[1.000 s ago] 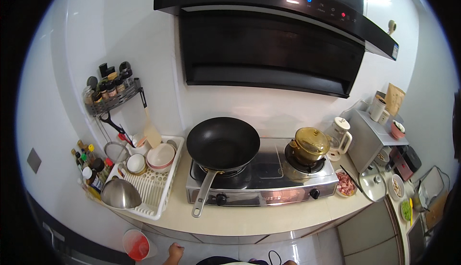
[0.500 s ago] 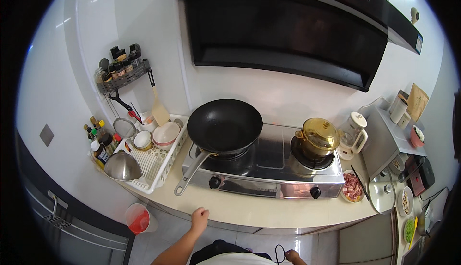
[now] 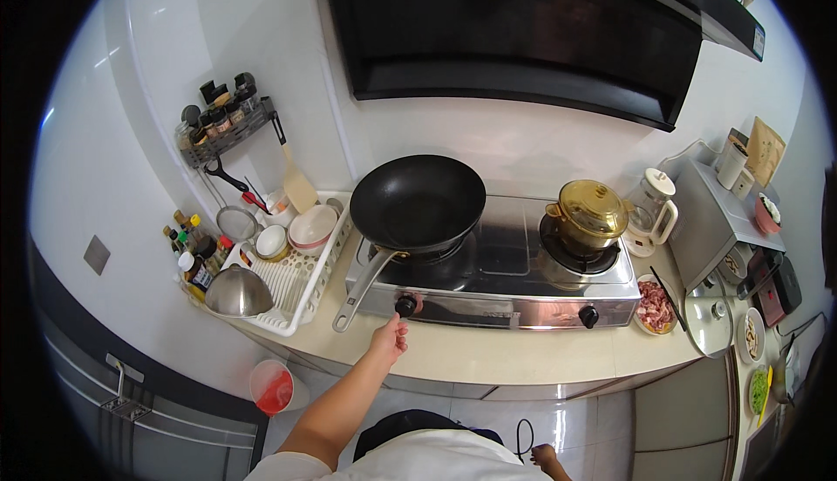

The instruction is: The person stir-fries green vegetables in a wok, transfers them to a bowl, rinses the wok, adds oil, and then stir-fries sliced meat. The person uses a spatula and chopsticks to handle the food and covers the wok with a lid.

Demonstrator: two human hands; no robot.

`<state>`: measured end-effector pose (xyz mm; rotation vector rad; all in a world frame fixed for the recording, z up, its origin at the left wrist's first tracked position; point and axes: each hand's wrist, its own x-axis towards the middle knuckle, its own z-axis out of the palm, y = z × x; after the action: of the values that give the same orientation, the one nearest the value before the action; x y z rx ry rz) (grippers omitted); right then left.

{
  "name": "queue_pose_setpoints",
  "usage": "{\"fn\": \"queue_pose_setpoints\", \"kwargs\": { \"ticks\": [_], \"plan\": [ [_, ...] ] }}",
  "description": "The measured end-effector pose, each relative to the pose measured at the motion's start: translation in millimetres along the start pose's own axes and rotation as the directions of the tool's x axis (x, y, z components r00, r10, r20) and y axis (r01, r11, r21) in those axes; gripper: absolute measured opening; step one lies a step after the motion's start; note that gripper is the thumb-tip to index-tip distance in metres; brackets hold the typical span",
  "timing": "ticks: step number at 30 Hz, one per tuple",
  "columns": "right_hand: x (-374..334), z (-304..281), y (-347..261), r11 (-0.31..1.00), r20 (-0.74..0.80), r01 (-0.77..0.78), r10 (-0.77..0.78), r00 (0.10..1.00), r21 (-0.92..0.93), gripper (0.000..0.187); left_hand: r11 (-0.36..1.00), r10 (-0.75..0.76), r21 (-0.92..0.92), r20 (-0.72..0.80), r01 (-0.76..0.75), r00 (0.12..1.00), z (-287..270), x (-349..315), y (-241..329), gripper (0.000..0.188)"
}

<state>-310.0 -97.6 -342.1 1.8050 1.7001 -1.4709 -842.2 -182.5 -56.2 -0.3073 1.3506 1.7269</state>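
Observation:
My left hand is raised at the front of the gas stove, its fingers curled and their tips at the lower edge of the left stove knob. No finger shows wrapped round that knob. A black wok sits on the left burner, its long metal handle slanting toward me beside the knob. Low at the bottom edge, my right hand is closed at a looped black cord. On the right burner rests an amber lidded glass pot.
Left of the stove stands a white dish rack with bowls and a metal basin. A plate of raw meat and a glass lid lie to the right. Overhead hangs a black range hood. A bin stands on the floor.
My left hand has moved up and right to the left stove knob. The view has shifted, so the counter sits higher in it. My right hand stays low by the cord.

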Motion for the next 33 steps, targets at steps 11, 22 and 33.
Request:
{"fn": "queue_pose_setpoints", "kwargs": {
  "ticks": [11, 22, 33],
  "plan": [
    [-18, -8, -14, 0.985, -0.098, -0.053, 0.07, 0.993, 0.162, 0.021, 0.95, -0.17, -0.246, 0.1, 0.19, 0.98, 5, 21, 9, 0.031],
    [-19, 4, -5, 0.986, -0.083, -0.063, 0.077, 0.994, 0.153, 0.022, 0.942, -0.179, -0.257, 0.164, 0.217, 0.97, -1, 27, 7, 0.031],
    [-8, 20, 30, 0.961, -0.199, 0.228, -0.256, 0.946, -0.154, 0.028, 0.889, 0.006, -0.411, 0.454, 0.204, 0.891, -28, -38, 57, 0.06]
  ]
}}
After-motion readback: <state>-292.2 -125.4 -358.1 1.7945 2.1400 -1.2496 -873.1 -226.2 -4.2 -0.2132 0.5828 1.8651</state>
